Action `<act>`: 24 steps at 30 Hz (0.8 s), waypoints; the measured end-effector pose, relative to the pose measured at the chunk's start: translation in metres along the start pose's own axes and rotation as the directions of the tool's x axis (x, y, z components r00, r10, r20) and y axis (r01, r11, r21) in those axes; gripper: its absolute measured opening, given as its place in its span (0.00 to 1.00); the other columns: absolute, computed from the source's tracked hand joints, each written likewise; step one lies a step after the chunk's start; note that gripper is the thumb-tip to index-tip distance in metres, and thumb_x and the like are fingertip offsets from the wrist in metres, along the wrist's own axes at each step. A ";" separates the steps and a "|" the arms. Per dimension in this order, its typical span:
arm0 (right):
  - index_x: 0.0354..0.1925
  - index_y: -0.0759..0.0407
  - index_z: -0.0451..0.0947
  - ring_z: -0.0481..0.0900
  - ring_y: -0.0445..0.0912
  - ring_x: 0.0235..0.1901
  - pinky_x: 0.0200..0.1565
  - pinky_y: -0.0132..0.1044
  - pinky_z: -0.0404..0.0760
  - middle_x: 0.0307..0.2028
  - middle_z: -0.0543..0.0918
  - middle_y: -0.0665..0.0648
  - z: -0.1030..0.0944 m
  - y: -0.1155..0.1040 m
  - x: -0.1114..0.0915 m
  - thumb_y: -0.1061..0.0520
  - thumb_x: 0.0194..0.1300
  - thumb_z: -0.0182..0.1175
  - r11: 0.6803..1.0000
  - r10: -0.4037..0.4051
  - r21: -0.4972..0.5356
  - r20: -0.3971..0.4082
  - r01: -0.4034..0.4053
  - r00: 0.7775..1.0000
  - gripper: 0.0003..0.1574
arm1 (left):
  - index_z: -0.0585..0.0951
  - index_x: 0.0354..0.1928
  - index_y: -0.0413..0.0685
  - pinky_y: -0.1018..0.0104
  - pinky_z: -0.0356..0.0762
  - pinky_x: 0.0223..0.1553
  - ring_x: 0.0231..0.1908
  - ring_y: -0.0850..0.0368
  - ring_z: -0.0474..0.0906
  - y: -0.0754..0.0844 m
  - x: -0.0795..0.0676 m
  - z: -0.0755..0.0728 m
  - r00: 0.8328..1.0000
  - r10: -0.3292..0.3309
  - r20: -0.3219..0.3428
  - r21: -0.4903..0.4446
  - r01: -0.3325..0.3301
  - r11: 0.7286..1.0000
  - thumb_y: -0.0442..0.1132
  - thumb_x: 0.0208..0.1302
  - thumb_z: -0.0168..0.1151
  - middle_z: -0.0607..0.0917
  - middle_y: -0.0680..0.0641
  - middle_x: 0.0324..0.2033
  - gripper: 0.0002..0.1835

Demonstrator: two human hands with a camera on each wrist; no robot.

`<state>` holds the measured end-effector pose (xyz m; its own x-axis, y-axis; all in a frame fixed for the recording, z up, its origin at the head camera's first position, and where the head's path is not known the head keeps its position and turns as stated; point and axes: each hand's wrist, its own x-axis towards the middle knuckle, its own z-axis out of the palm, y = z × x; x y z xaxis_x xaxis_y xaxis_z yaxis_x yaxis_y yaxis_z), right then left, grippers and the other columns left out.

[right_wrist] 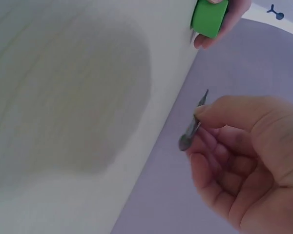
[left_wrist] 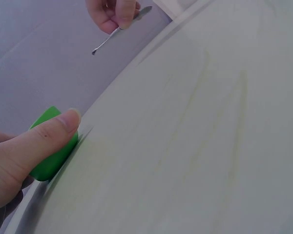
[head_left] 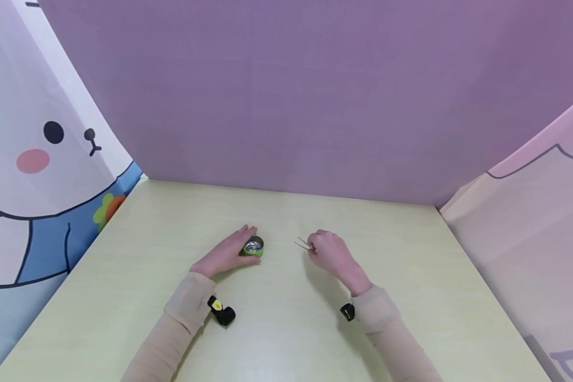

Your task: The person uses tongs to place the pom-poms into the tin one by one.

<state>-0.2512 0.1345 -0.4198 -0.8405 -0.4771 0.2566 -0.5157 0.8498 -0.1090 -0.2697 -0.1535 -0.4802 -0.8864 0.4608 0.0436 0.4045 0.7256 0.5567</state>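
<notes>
A small round green container (head_left: 253, 253) with a shiny metallic inside stands on the table, with small pale and coloured bits in it, too small to name. My left hand (head_left: 225, 254) holds it from the left, fingers on the far side and thumb on the near side. In the left wrist view, the thumb lies along the green wall (left_wrist: 51, 163). To its right, my right hand (head_left: 331, 254) is raised above the table and pinches thin metal tweezers (head_left: 302, 244) between thumb and fingers. Their two prongs point left towards the container, apart from it.
The pale wooden table (head_left: 277, 329) extends around both hands. A purple wall panel (head_left: 291, 106) rises at the back edge. Printed cloth with a cartoon figure (head_left: 33, 127) hangs at the left, and a pale pink sheet (head_left: 530, 228) at the right.
</notes>
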 end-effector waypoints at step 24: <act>0.25 0.62 0.86 0.69 0.40 0.20 0.22 0.26 0.68 0.25 0.86 0.56 0.023 0.010 0.007 0.68 0.57 0.63 0.966 0.232 0.086 0.138 -0.245 0.963 0.07 | 0.53 0.78 0.42 0.40 0.55 0.76 0.78 0.39 0.48 0.000 0.000 0.000 1.000 -0.008 0.006 0.011 0.008 1.000 0.59 0.62 0.66 0.52 0.36 0.77 0.51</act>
<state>-0.2663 0.1344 -0.4409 -0.9520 -0.2929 0.0890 -0.3060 0.9185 -0.2504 -0.2698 -0.1538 -0.4800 -0.8886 0.4574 0.0342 0.3995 0.7350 0.5479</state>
